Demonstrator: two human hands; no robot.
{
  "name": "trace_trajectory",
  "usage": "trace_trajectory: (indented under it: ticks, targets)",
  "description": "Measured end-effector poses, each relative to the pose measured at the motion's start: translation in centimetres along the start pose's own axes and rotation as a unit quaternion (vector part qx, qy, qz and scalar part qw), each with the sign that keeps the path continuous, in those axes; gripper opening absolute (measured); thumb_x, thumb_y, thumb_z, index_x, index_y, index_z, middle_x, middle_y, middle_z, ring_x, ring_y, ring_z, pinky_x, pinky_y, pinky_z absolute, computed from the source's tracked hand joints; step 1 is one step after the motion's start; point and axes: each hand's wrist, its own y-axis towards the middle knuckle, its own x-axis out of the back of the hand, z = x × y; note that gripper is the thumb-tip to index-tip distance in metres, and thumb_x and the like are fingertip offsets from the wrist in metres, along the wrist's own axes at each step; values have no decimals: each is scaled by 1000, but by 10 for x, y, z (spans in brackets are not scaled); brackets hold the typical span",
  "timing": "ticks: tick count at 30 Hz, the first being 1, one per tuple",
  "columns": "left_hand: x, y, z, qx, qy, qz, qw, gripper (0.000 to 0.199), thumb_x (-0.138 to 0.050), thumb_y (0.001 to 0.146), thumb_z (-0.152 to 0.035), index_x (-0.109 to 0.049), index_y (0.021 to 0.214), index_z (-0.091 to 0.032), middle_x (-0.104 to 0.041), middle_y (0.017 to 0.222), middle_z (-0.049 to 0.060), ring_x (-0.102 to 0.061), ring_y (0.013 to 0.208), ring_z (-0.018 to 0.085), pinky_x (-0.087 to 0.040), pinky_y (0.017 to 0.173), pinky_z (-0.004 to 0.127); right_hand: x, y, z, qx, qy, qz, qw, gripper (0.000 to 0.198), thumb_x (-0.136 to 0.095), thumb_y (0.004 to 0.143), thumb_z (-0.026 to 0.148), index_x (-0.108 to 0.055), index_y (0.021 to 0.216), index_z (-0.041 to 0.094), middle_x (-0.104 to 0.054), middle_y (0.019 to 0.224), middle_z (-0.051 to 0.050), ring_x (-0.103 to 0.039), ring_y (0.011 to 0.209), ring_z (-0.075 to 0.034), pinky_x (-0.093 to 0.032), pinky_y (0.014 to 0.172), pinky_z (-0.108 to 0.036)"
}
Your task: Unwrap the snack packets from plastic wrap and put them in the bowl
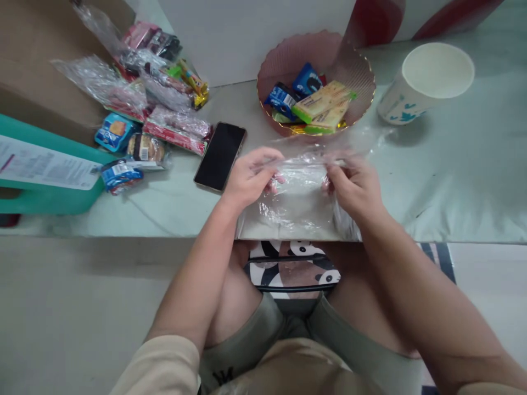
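A clear plastic bag [296, 203] is stretched between my two hands over the front edge of the table. My left hand [256, 174] pinches its upper left edge, thumb against fingers. On the other side, my right hand [354, 184] grips the upper right edge in the same way. The bag looks see-through and flat, and I make out nothing inside it. Just beyond it stands a pink scalloped bowl [366, 104] with a gold rim, holding several wrapped snacks [321, 104]. A black phone [221, 156] lies close to my left hand.
Several packaged snacks [156, 93] are heaped at the back left, beside a cardboard box [49, 60] and a teal container [61, 203] with a white label. A white paper cup [428, 82] stands right of the bowl. The pale green tabletop [461, 181] ends just before my lap.
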Motion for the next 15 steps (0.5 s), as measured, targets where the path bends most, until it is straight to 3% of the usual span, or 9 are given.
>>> trace_trajectory:
  ticks: [3, 7, 10, 15]
  targets:
    - [6, 2, -2, -11, -37, 8, 999, 20, -80, 83, -38, -69, 89, -22, -62, 60, -5, -57, 41, 8, -43, 39, 18, -3, 2, 0, -10, 86, 17, 996, 26, -75, 85, 45, -63, 100, 28, -56, 57, 7, -54, 46, -12, -47, 47, -26]
    - [13, 2, -15, -8, -96, 26, 995, 20, -80, 77, -35, -68, 75, -20, -66, 68, -1, -62, 52, 10, -51, 48, 21, -1, 5, 4, -39, 152, 18, 987, 19, -74, 77, 39, -61, 81, 27, -61, 66, 3, -58, 52, -14, -47, 48, -28]
    - [18, 3, -21, 24, -85, 55, 995, 15, -74, 75, -30, -70, 69, -17, -71, 71, 3, -66, 59, 13, -55, 55, 24, 6, 9, 5, -59, 162, 36, 984, 19, -68, 72, 42, -60, 73, 25, -60, 67, -2, -60, 57, -17, -49, 52, -32]
    - [20, 6, -14, 31, -57, 79, 995, 34, -60, 82, -43, -74, 71, -15, -75, 78, 10, -71, 68, 17, -56, 58, 27, 9, 15, -5, 2, 148, -1, 989, 38, -65, 78, 62, -59, 79, 25, -58, 79, -4, -59, 72, -18, -52, 65, -34]
